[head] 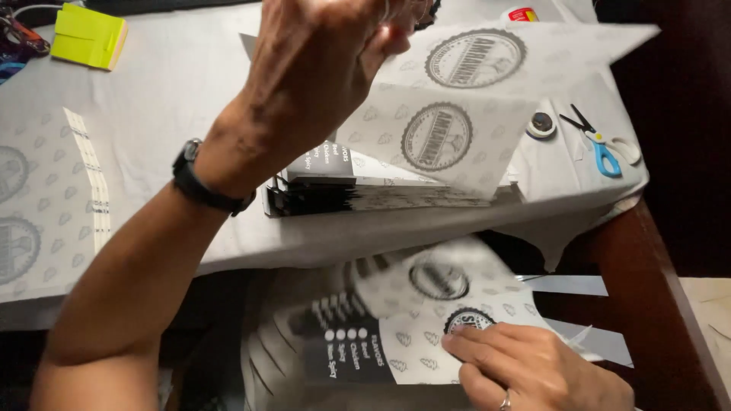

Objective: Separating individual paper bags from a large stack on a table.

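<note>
Worktop (175,99) fills the upper frame, carrying a stack of printed sheets (381,194) at centre. Left hand (320,65), top centre, pinches a lifted printed sheet (449,129). Right hand (533,365), lower right, fingers pressed flat on a blurred sheet (381,335). Scissors (601,148) lie at upper right

White sheet (457,129) with grey round seals; blue-handled scissors (603,152).

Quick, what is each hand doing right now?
Left hand: raised, pinching a white printed paper sheet at the fingertips.
Right hand: fingers flat, pressing on another white printed paper sheet.
</note>
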